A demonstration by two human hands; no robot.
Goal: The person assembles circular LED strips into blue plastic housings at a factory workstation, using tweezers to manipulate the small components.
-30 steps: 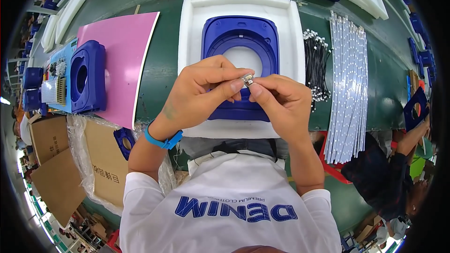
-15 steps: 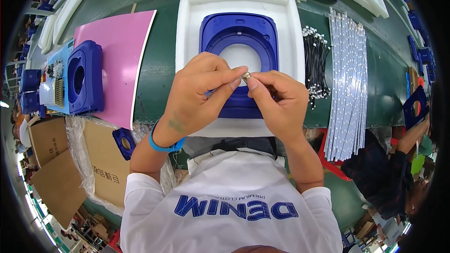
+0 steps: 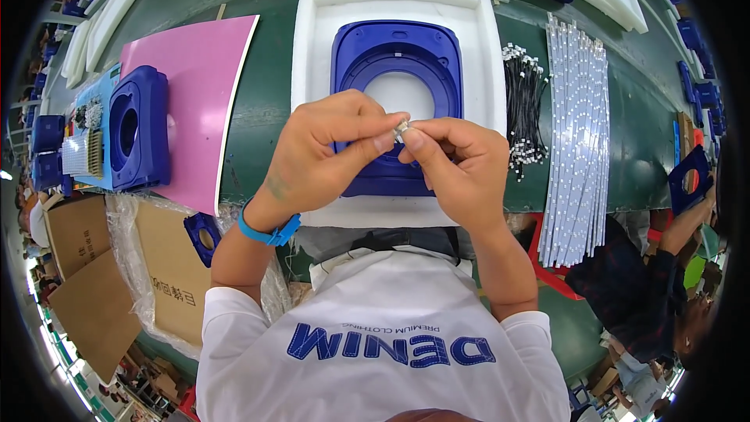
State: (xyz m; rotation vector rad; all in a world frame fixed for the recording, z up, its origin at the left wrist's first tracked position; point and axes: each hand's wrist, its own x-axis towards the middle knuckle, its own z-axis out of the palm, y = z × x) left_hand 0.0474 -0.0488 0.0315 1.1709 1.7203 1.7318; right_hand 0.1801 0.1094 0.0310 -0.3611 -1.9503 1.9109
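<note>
Between the fingertips of both hands is a small silvery piece (image 3: 401,130), too small to make out its kind. My left hand (image 3: 332,148) pinches it from the left, a blue band (image 3: 269,228) round that wrist. From the right, the thumb and forefinger of my right hand (image 3: 461,164) press on it too. Below the hands a blue square housing (image 3: 359,43) with a large round opening lies in a white foam tray (image 3: 312,39). My hands hide the housing's near part.
Right of the tray lie a bundle of black cables (image 3: 525,105) with white connectors and a stack of LED strips (image 3: 578,141). At left are a pink sheet (image 3: 195,101) and another blue housing (image 3: 141,129). A co-worker's arm (image 3: 687,227) shows at far right.
Both hands have shifted slightly left with the small piece, and its angle between the fingertips has changed. The housing and tray lie as before.
</note>
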